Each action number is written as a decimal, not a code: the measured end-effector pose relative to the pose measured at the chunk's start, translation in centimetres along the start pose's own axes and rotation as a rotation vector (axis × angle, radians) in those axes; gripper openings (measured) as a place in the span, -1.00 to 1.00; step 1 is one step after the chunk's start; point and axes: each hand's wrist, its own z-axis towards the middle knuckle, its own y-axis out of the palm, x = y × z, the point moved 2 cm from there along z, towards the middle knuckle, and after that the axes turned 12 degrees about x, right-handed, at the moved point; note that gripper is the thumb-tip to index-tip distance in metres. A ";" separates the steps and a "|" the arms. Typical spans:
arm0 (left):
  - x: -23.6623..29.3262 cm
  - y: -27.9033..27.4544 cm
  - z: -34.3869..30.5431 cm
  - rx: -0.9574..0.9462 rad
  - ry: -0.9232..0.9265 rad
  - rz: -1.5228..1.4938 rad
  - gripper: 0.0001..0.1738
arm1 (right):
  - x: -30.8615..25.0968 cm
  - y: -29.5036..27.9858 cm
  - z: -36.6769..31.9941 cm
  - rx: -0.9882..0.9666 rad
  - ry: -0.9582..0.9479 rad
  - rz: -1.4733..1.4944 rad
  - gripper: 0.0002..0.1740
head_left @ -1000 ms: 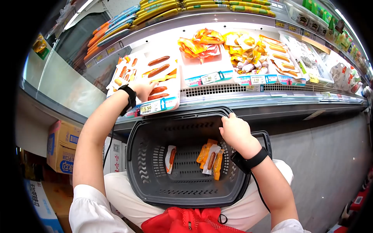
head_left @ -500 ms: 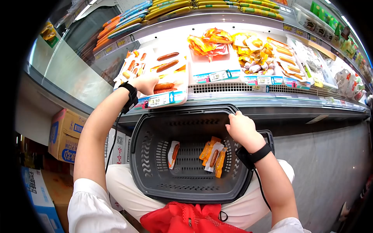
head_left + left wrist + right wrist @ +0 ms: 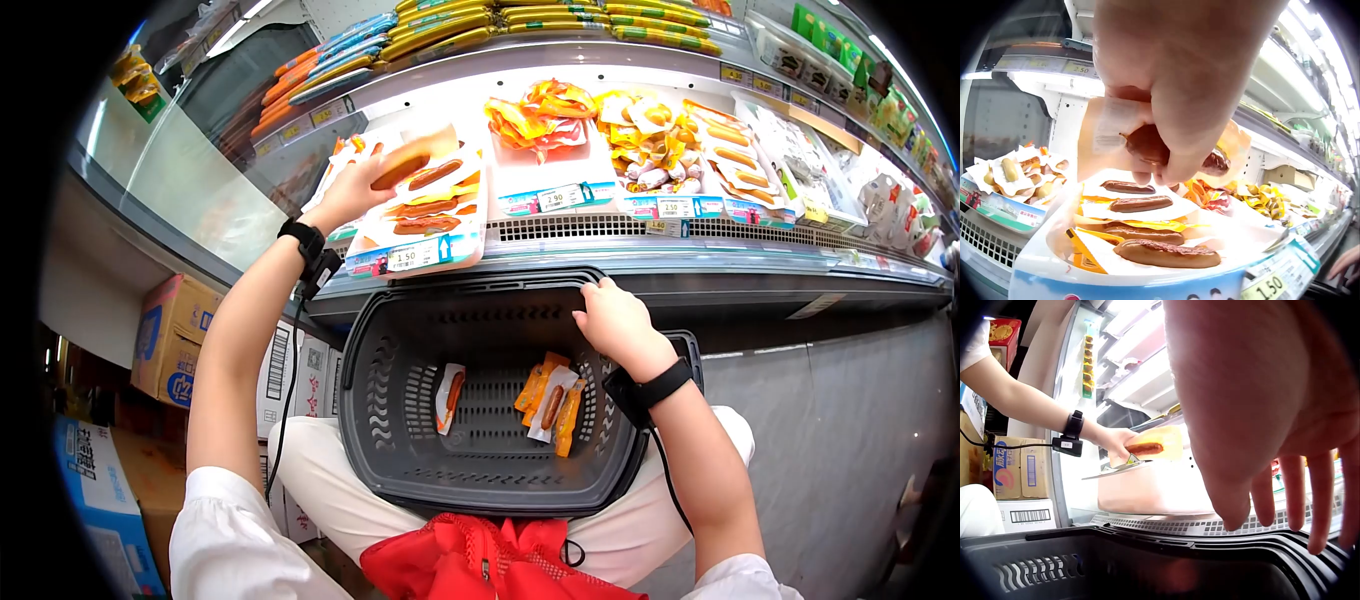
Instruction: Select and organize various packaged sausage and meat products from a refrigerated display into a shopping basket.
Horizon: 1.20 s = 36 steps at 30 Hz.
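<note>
My left hand (image 3: pixel 347 192) pinches a packaged sausage (image 3: pixel 1147 145) between thumb and fingers, above the front sausage tray. In the left wrist view the pack's clear and whitish wrapper shows around the fingers, and more sausages (image 3: pixel 1166 253) lie in the white tray (image 3: pixel 1041 265) below. The right wrist view also shows this pack lifted over the tray. My right hand (image 3: pixel 617 325) rests at the far right corner of a black shopping basket (image 3: pixel 490 490), its fingers hanging loosely by the rim. Inside the basket lie a single sausage pack (image 3: pixel 450 398) and several orange and white packs (image 3: pixel 548 400).
Trays of orange packs (image 3: pixel 540 105), yellow packs (image 3: pixel 645 130) and more sausages (image 3: pixel 738 155) line the chilled shelf to the right. Cardboard boxes (image 3: pixel 175 340) stand at the left. A shelf above bears stacked long packs (image 3: pixel 440 40). The basket sits between the person's knees.
My left hand has reached down to the front tray's sausages, then risen up and back with a pack in its fingers. The right hand has stayed at the basket corner.
</note>
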 end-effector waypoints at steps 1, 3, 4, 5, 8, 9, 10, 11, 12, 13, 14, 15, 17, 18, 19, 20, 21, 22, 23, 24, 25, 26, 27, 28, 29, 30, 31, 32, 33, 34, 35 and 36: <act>0.0 -0.3 -0.1 0.074 0.051 -0.022 -0.61 | -0.1 -0.1 0.1 0.034 -0.020 0.052 -0.72; 2.2 -0.9 -0.2 0.094 -0.140 -0.332 -0.65 | -0.3 -0.1 0.4 0.070 -0.039 0.103 -0.70; 3.4 -0.9 -0.5 0.111 -0.334 -0.643 -0.69 | -0.5 0.3 0.7 0.129 -0.070 0.213 -0.67; 5.4 -1.2 -1.1 0.106 -0.418 -0.779 -0.71 | -0.7 0.5 1.0 0.186 -0.102 0.324 -0.63; 11.6 -1.5 -4.7 -0.051 -0.638 -1.030 -0.63 | -2.5 -0.9 1.3 -0.239 0.197 0.905 -0.57; 13.9 -1.4 -6.2 -0.095 -0.657 -1.199 -0.62 | -2.8 -0.5 1.1 -0.331 0.274 1.107 -0.51; 16.2 -1.5 -7.8 -0.132 -0.728 -1.327 -0.61 | -3.2 -0.7 0.9 -0.436 0.310 1.284 -0.48; 16.1 0.4 -9.4 -0.139 -0.725 -1.300 -0.62 | -3.5 -0.8 0.6 -0.512 0.336 1.426 -0.49; 17.4 0.3 -10.8 -0.188 -0.681 -1.311 -0.68 | -4.0 -0.8 0.3 -0.589 0.365 1.569 -0.49; 18.1 0.5 -12.1 -0.229 -0.632 -1.237 -0.73 | -4.5 -1.1 -0.2 -0.587 0.385 1.643 -0.48; 18.5 0.7 -13.1 -0.267 -0.581 -1.162 -0.77 | -5.1 -1.4 -0.9 -0.482 0.377 1.697 -0.44; 18.7 0.8 -14.0 -0.239 -0.514 -1.068 -0.84 | -4.9 -0.9 -1.5 -0.591 0.403 1.810 -0.42; 19.4 1.0 -15.3 -0.038 -0.341 -1.091 -0.88 | -5.3 -0.2 -2.0 -0.960 0.487 1.852 -0.36; 19.1 0.6 -15.4 0.126 0.068 -0.815 -0.76 | -5.9 0.6 -2.6 -0.968 0.603 1.774 -0.37; 19.1 0.3 -15.8 0.190 0.211 -0.695 -0.75 | -6.5 0.7 -3.4 -0.978 0.623 1.724 -0.40; 19.3 -0.1 -16.2 0.250 0.352 -0.576 -0.74 | -7.4 0.5 -4.2 -0.989 0.648 1.676 -0.42; 19.1 0.0 -16.7 0.295 0.401 -0.501 -0.79 | -8.0 1.0 -4.6 -0.993 0.547 1.644 -0.46; 18.8 0.2 -17.1 0.285 0.395 -0.513 -0.79 | -8.4 1.4 -5.0 -1.004 0.545 1.623 -0.55; 18.4 0.3 -17.5 0.343 0.429 -0.442 -0.81 | -8.7 2.1 -5.3 -0.974 0.539 1.624 -0.60; 18.0 0.5 -17.9 0.403 0.461 -0.370 -0.83 | -9.0 2.7 -5.5 -0.945 0.532 1.622 -0.64; 17.3 1.2 -18.2 0.449 0.424 -0.335 -0.85 | -9.4 3.1 -5.5 -0.949 0.548 1.615 -0.64; 16.8 1.9 -18.5 0.474 0.360 -0.326 -0.85 | -9.6 3.4 -5.3 -0.872 0.551 1.592 -0.66; 16.4 2.5 -18.9 0.436 0.334 -0.311 -0.86 | -9.7 3.7 -5.2 -0.799 0.554 1.562 -0.68; 16.1 2.9 -19.3 0.399 0.300 -0.294 -0.86 | -9.7 4.5 -5.2 -0.815 0.572 1.540 -0.68; 15.8 3.1 -19.5 0.402 0.274 -0.308 -0.86 | -9.7 5.3 -5.0 -0.788 0.564 1.540 -0.67; 15.7 3.2 -19.6 0.384 0.353 -0.243 -0.86 | -9.8 5.8 -4.9 -0.757 0.553 1.547 -0.65; 15.4 3.2 -19.6 0.364 0.437 -0.176 -0.87 | -9.6 5.9 -5.0 -0.755 0.576 1.489 -0.64; 15.2 3.0 -19.5 0.359 0.425 -0.185 -0.87 | -9.7 6.2 -4.9 -0.766 0.588 1.483 -0.64; 15.3 2.9 -19.4 0.353 0.424 -0.155 -0.87 | -9.7 6.4 -4.8 -0.738 0.571 1.473 -0.64; 15.4 2.8 -19.3 0.345 0.421 -0.125 -0.86 | -9.6 6.7 -4.7 -0.713 0.553 1.461 -0.64; 15.2 2.8 -19.2 0.337 0.416 -0.104 -0.80 | -9.1 7.1 -4.3 -0.693 0.518 1.371 -0.65; 15.0 2.6 -19.0 0.332 0.396 -0.119 -0.76 | -8.6 7.1 -4.1 -0.681 0.573 1.386 -0.66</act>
